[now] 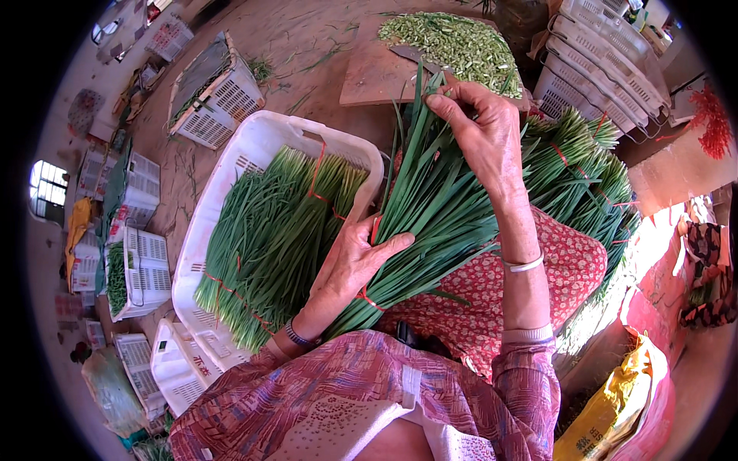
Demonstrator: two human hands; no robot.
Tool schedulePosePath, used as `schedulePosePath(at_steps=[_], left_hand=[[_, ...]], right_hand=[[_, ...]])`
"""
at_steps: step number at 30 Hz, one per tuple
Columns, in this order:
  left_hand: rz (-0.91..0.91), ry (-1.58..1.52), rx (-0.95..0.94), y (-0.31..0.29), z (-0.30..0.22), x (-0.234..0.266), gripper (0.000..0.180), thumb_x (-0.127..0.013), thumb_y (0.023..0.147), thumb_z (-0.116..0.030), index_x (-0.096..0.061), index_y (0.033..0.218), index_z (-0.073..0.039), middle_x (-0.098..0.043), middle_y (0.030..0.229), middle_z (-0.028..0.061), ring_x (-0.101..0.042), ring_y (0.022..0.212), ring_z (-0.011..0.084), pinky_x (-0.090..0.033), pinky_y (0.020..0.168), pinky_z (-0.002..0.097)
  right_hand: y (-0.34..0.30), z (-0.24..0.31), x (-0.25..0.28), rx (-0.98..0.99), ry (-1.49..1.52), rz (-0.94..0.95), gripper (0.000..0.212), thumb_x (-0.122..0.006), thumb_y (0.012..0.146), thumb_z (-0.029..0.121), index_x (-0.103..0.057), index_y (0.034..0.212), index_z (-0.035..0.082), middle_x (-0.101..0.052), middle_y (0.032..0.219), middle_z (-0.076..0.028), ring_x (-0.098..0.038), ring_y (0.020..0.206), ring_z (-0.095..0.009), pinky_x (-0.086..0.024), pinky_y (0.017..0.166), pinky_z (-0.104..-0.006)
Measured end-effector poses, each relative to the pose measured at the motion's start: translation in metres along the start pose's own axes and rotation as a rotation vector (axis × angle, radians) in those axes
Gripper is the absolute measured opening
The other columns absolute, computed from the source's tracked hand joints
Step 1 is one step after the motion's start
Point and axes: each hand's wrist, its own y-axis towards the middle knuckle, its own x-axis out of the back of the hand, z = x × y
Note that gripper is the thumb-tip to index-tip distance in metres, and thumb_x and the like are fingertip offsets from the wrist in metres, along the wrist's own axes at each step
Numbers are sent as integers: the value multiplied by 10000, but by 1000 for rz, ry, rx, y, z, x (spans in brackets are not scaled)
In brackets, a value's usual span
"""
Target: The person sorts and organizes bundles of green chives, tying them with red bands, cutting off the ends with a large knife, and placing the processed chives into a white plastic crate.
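Note:
A thick bunch of green garlic chives (430, 219) lies across my lap, bound with red ties. My left hand (355, 257) is closed round the bunch by one of the ties, its thumb lying across the leaves. At the bunch's far end my right hand (486, 127) pinches the tips of a few chive leaves between thumb and fingers. Left of the bunch, a white plastic crate (201, 230) holds more tied chives (269, 223). To the right, several tied bunches (576, 173) are piled with their pale cut ends facing away from me.
Ahead, a wooden board (367, 77) carries a knife (411, 55) and a heap of chopped pale-green pieces (461, 50). Stacked white crates (596, 73) stand far right, others (223, 104) along the left. Red ties (709, 123) hang at right; a yellow sack (611, 403) lies near right.

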Motion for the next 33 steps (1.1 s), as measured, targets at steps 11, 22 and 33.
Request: schedulePosePath(at_steps=[11,22,33], left_hand=[[29,-67,71,-4,-15,-11,322,-757,898,-202,-682,1123,17,-716,984,19,-599,877,64,-502,799,254],[68,-113,98,-1,-6,-13,322,-747,900,-155,-673,1165,13,-718,1030,34,-617,912,72,-511,834,260],[55,-214,56,0,-4,-15,238,-748,894,-139,-699,1080,1,-700,968,-3,-605,846,63,-508,768,257]], right_hand=[[21,-14,54,-156,169,13,409,-670,946,383,-732,1058,-6,-680,851,-29,-588,808,-81,-491,717,-257],[16,-23,20,35,-62,-24,271,-745,871,247,-658,769,11,-523,580,14,-433,570,-47,-402,528,-271],[-4,-27,70,-206,52,146,502,-729,888,447,-727,1117,0,-718,931,-65,-614,870,-100,-491,794,-274]])
